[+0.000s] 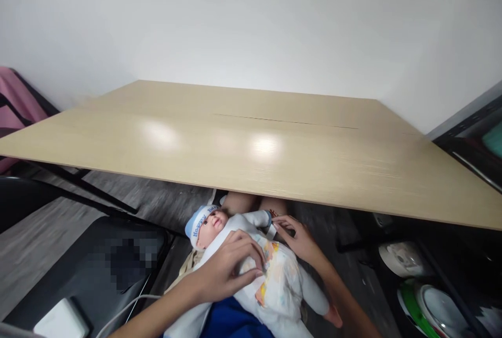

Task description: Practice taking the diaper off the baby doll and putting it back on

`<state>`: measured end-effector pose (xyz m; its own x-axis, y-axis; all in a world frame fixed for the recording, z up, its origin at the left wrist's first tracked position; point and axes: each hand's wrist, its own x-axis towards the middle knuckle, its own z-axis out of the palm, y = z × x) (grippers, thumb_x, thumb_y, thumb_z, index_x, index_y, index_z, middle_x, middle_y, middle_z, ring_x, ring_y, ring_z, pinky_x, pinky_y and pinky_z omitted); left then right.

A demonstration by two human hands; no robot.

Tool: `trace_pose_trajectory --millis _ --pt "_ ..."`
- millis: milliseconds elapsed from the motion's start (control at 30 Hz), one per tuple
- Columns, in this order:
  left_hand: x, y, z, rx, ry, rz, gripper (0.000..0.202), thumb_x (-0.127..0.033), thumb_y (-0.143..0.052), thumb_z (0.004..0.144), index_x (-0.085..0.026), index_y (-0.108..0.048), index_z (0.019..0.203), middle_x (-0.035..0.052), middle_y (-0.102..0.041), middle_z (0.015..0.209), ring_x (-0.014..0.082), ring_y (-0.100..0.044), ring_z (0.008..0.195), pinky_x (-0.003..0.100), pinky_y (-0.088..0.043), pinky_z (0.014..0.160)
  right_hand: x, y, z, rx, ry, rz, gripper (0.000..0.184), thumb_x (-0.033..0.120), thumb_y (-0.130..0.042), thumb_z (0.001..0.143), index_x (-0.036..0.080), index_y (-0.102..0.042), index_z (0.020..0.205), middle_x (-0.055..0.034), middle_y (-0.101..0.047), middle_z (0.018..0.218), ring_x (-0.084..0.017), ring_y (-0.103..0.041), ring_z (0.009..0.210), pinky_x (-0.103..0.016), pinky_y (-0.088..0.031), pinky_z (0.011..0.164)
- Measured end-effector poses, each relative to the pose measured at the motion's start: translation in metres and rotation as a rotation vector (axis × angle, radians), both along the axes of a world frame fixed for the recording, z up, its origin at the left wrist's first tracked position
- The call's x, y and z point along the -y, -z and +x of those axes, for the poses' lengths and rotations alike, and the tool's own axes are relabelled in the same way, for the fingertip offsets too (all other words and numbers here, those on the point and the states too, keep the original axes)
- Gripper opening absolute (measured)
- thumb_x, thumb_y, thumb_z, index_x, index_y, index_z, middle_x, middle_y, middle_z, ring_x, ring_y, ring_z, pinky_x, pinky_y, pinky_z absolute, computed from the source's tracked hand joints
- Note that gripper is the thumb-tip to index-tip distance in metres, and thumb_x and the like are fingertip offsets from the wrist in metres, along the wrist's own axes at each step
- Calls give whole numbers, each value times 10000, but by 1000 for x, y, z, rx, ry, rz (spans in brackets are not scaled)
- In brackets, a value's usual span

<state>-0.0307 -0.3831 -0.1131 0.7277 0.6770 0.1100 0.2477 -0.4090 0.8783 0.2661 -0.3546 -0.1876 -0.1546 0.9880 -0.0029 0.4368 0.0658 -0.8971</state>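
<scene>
A baby doll lies on its back across my lap, its head to the left. It wears a white outfit and a blue and white cap with lettering. Around its hips is a white diaper with an orange and yellow print. My left hand is over the doll's belly, thumb and fingertips closed together at the diaper's front waist edge. By the doll's far hand, my right hand pinches a small white tab at the diaper's far side. The contact under its fingertips is partly hidden.
A wooden table stands just beyond my lap, its front edge above my knees. On the left, a black chair holds a white box and a cable. Below right are a white appliance and a round lidded item.
</scene>
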Motion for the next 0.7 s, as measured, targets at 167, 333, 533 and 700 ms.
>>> trace_pose_trajectory --millis 167,333,533,700 --pt "18 2 -26 105 61 -128 278 -496 -683 1095 -229 -745 1052 85 -781 1032 238 -676 1033 375 -527 967 13 -60 -31 27 -339 67 457 441 -702 1072 297 -706 1505 -116 -702 1548 -315 -647 1436 -516 -483 1264" --pt "30 -10 -34 35 136 -241 309 -540 -664 1098 -255 -760 1026 43 -776 752 275 -688 1088 406 -526 1040 20 -99 -46 144 -479 87 269 472 -650 1101 266 -818 1147 -75 -791 1158 -266 -727 1120 -390 -570 1014" --pt "15 -12 -4 -94 -106 -18 293 -472 -583 1121 -215 -713 1068 79 -778 969 242 -702 935 367 -556 876 50 -118 21 224 -438 -401 583 685 -464 1122 236 -746 877 12 -642 611 -194 -648 598 -317 -510 704" --pt "-38 -7 104 -627 195 360 375 -531 -806 935 -160 -787 990 158 -812 922 340 -766 897 460 -593 833 86 -67 42 285 -324 -529 512 732 -645 971 252 -662 794 -18 -709 709 -227 -651 675 -315 -480 648"
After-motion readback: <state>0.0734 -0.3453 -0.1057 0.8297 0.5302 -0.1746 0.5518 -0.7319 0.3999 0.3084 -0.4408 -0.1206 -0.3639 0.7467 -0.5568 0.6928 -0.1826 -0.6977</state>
